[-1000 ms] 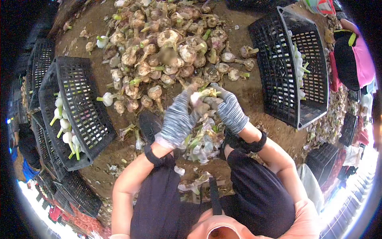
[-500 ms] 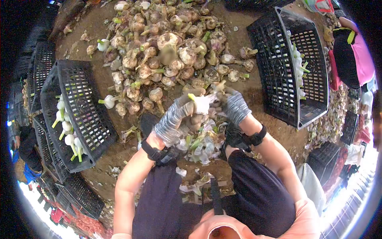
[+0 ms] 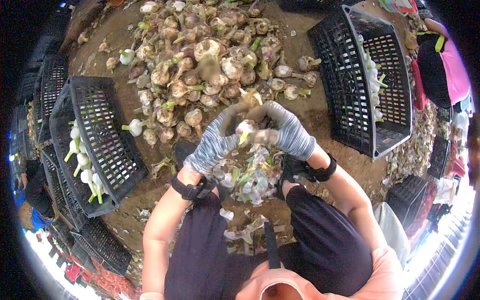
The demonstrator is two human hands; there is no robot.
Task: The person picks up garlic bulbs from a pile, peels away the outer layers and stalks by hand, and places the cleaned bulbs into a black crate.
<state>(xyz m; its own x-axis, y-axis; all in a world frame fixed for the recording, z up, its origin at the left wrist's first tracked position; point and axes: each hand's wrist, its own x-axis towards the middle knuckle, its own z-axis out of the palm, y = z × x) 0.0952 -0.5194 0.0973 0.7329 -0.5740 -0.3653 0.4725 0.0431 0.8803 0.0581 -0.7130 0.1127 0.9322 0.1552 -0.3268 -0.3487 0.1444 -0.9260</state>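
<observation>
One garlic bulb [image 3: 245, 127]: between the left hand [image 3: 219, 137] and right hand [image 3: 290, 130], above scattered skins [image 3: 255, 177]
Left grip: gloved fingers pinching the bulb
Right grip: fingers curled; cannot tell what they pinch, blurred
Garlic pile [image 3: 185, 65]: just beyond, on brown floor [image 3: 357, 175]
Crates: left crate [image 3: 110, 142] and right crate [image 3: 345, 85], white bulbs inside
Room edge: person in pink [image 3: 456, 75], right

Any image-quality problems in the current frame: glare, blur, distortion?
Head view: strong fisheye distortion, dark corners; head view: washed-out glare along the lower left and lower right edges; head view: a hazy smudge over part of the garlic pile; head view: slight blur around the garlic bulb between the hands, possibly from motion.
</observation>
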